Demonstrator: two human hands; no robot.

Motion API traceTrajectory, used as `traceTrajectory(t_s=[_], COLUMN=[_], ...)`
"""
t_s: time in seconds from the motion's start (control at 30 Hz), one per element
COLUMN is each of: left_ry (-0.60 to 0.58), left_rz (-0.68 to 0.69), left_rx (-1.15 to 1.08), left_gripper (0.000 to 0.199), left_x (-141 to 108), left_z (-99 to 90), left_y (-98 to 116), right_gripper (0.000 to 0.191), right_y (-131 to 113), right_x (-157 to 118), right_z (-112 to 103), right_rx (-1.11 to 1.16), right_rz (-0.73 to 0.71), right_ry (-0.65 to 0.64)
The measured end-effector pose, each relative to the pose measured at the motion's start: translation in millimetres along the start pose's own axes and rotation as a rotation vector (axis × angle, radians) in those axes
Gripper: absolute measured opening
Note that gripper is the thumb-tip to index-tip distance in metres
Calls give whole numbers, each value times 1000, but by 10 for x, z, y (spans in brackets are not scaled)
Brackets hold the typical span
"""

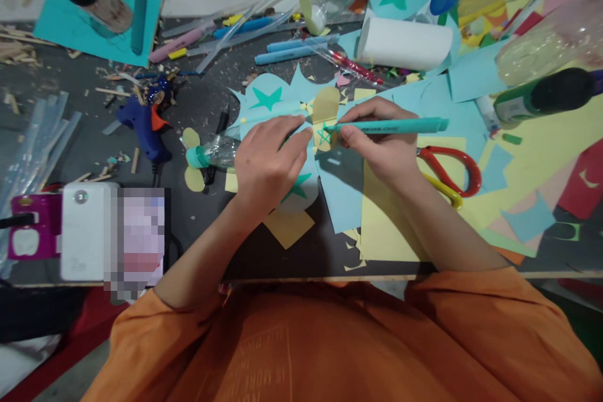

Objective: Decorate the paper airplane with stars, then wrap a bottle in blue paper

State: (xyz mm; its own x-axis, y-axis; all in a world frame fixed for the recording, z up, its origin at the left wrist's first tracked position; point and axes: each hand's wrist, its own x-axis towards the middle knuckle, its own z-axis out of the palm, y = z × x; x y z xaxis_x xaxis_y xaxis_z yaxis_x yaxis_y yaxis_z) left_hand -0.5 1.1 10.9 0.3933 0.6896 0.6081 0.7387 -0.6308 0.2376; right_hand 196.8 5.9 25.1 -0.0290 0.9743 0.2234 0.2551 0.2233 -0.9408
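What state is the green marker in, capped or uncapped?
Uncapped: in the right hand, the green marker has its writing tip at a star outline on yellow paper.

A: Arms?
B: Both forearms reaching forward, angling inward, bare below the sleeves.
A: Hands?
B: Left hand (271,160) lying palm down, fingers bending. Right hand (379,141) pinching, thumb and fingertips closing together.
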Motion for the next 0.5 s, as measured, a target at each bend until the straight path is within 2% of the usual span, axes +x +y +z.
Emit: traceTrajectory(t_s=[0.1,0.23,0.33,0.5], left_ry=[27,2,-19,15], left_rz=[14,-3,-16,-4], left_rx=[-4,-19,-23,-26], left_gripper=[21,22,22,21], left_x=[-11,-15,-9,-5], left_z=[13,15,10,5], left_y=[-7,-11,-5,1], right_gripper=[13,5,4,8], right_y=[2,13,15,10], right_x=[-2,-1,7,10], right_z=[-5,6,19,13], right_rx=[-18,-2,42,37], right_rz=[-13,-39,-65,-72], right_ry=[-2,10,33,27])
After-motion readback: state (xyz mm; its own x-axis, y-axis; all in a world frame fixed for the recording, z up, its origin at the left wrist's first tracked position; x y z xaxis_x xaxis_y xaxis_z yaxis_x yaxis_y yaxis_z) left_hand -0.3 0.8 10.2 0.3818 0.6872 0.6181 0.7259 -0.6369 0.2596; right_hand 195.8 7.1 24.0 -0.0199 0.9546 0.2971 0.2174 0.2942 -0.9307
